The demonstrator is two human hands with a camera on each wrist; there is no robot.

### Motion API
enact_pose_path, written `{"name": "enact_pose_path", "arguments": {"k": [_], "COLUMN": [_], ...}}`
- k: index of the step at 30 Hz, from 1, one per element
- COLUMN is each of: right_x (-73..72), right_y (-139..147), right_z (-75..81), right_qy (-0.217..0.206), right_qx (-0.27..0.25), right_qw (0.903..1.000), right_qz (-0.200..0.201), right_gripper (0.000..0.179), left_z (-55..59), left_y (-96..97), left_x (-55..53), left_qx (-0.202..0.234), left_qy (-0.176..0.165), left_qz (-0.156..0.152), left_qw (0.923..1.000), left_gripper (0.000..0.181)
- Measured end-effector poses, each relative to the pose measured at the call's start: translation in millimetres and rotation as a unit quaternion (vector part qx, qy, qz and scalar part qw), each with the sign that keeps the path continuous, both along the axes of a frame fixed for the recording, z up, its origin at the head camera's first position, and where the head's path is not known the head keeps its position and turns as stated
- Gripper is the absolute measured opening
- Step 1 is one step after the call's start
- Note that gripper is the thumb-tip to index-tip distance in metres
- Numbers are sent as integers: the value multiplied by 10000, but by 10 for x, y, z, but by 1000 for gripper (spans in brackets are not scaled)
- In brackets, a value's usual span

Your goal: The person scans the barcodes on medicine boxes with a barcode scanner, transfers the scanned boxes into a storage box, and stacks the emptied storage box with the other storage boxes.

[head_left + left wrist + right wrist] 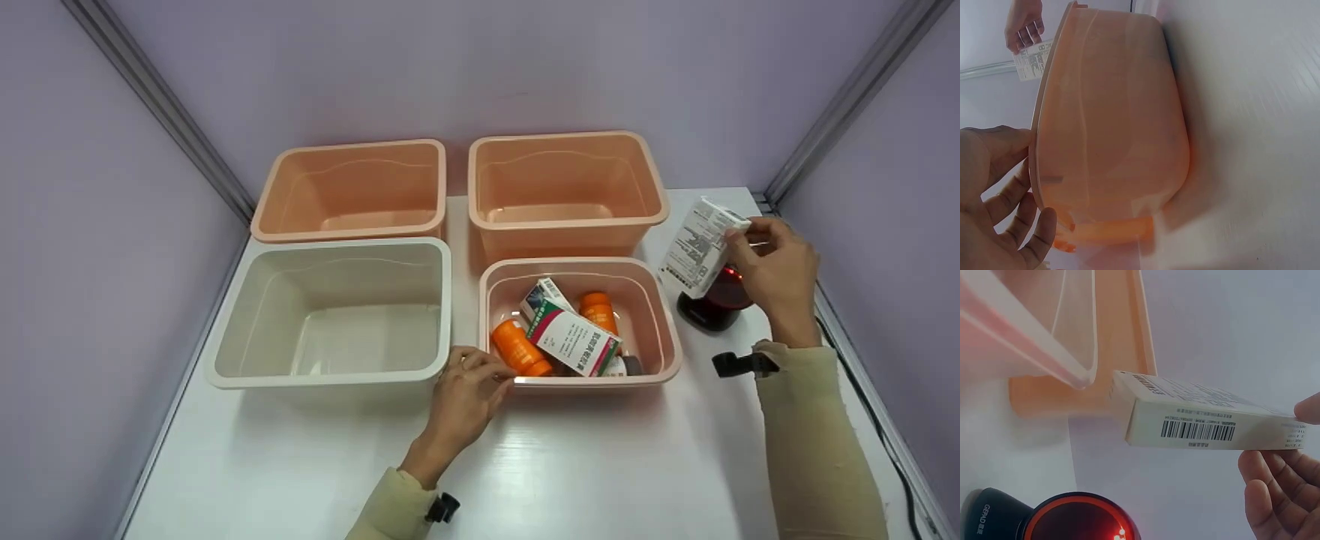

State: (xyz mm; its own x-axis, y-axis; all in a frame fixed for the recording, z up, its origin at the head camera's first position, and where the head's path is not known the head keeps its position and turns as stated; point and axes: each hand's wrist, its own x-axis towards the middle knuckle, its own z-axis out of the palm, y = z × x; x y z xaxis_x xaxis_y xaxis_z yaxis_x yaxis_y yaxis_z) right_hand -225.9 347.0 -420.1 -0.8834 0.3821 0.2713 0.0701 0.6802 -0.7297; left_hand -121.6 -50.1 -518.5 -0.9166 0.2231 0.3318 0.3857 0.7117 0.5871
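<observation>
My right hand (780, 266) pinches a white medicine box (701, 251) by one end, thumb on one side and fingers on the other. In the right wrist view a barcode shows along the edge of the box (1202, 430). A black barcode scanner (1002, 517) with a red-lit round window stands just below the box. My left hand (466, 390) grips the rim of the front right pink bin (581, 262) at its near left corner. Inside that bin lie orange bottles (521, 349), medicine boxes (574, 337) and a partly hidden grey-capped bottle (632, 365).
A pale grey bin (330, 379) stands to the left of the pink one. Behind them are two orange bins, one at left (352, 150) and one at right (559, 139). A black cable (870, 405) runs along the table's right edge, by the purple wall.
</observation>
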Motion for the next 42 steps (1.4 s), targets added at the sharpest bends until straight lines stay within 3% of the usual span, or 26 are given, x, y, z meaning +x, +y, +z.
{"name": "enact_pose_path", "arguments": {"k": [8, 25, 32, 42], "right_x": [-88, -247, -318, -389], "right_y": [-61, -150, -202, -246], "right_z": [70, 224, 238, 306], "right_qy": [416, 569, 778, 454], "right_qx": [-59, -506, -608, -639], "right_qw": [9991, 9971, 9951, 9969], "right_qz": [-31, 64, 46, 91], "right_gripper": [39, 34, 33, 39], "left_z": [6, 19, -12, -5], "left_y": [13, 40, 51, 72], "left_x": [-3, 13, 9, 17], "left_qx": [-14, 84, 146, 174], "left_qy": [36, -32, 126, -4], "left_qz": [-12, 18, 6, 12], "left_qw": [10000, 10000, 9998, 9998], "left_gripper": [8, 10, 8, 9]}}
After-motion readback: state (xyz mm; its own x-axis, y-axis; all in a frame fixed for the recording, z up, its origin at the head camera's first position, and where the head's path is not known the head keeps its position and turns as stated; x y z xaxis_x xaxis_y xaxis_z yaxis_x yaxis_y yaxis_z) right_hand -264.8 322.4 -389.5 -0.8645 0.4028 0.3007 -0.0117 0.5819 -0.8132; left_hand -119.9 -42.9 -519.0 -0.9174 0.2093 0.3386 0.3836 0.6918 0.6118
